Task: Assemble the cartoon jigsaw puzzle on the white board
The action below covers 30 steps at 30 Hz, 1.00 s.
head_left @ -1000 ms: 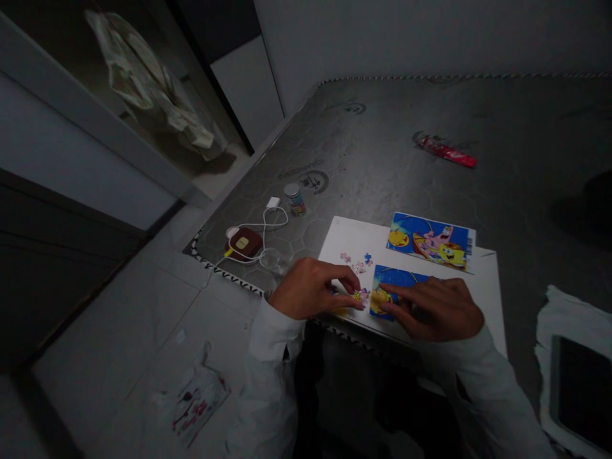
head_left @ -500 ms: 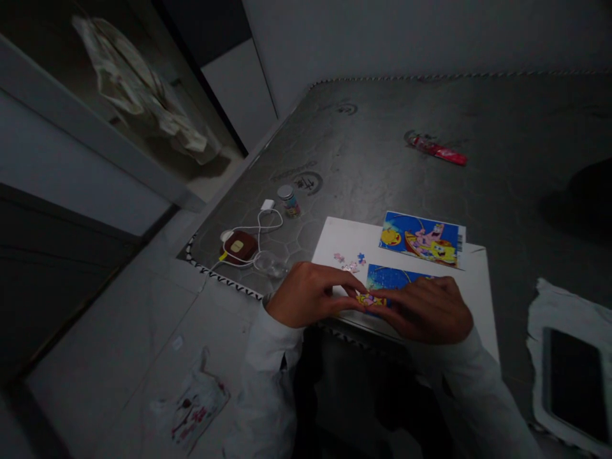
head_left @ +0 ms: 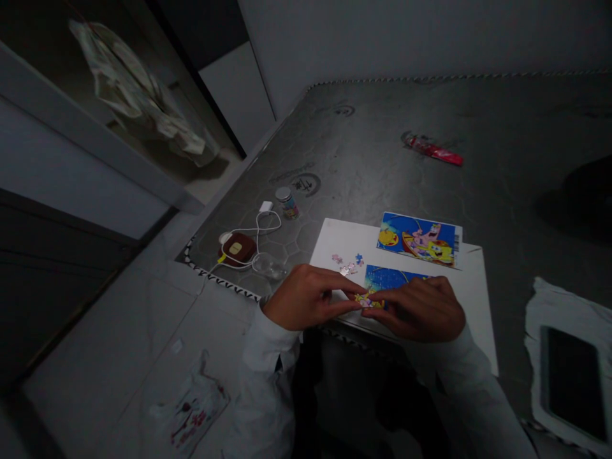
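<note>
A partly built cartoon jigsaw (head_left: 388, 279) lies on a white sheet (head_left: 471, 290) near the front edge of a grey mattress (head_left: 382, 153). My left hand (head_left: 306, 296) pinches a small puzzle piece (head_left: 367, 301) at the jigsaw's lower left corner. My right hand (head_left: 417, 309) rests on the jigsaw, its fingertips pressed against the same piece. A few loose pieces (head_left: 348, 264) lie just beyond my left hand. The printed reference picture (head_left: 419, 238) sits behind the jigsaw.
Left of the sheet lie a brown charger with a white cable (head_left: 236, 247), a clear lid (head_left: 268, 265) and a small tin (head_left: 287, 201). A red wrapper (head_left: 435, 152) lies farther back. A dark tablet on white cloth (head_left: 571, 376) lies at right. A plastic bag (head_left: 189, 411) lies on the floor.
Both hands have drawn together at the jigsaw's lower left corner; my right fingertips slid left to meet the piece held by my left hand. The view has shifted slightly.
</note>
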Tool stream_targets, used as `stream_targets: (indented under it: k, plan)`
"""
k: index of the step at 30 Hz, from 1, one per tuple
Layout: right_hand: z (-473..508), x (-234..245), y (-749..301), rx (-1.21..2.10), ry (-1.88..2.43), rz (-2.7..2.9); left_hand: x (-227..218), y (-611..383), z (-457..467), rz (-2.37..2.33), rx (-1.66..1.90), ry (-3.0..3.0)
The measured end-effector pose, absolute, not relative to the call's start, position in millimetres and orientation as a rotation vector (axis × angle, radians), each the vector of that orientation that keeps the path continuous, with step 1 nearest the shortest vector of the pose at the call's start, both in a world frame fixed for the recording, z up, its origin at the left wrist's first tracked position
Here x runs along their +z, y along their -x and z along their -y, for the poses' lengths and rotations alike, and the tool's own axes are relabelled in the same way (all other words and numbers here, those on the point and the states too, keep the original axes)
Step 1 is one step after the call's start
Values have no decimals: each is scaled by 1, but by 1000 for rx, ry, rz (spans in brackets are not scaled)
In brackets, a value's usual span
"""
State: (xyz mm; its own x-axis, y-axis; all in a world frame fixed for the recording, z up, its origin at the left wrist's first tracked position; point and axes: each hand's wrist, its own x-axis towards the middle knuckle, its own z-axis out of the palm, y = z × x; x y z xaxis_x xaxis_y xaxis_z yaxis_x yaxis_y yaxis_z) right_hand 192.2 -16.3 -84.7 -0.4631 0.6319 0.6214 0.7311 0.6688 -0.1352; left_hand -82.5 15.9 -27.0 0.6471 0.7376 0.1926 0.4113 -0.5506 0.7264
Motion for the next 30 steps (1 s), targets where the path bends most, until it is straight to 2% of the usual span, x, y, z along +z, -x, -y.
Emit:
stream_targets:
  k: [7,16,30]
  plan:
    - [7,-87,-198,-354,888,2280,-28,83,-17,-900,615,-2181]
    - [12,-86,-172,-299,951,2098,-23,79,-15,-969,646,-2186]
    - [16,-97,-170,-205,1080,2045,-60,120,-36,-1381,462,-2153]
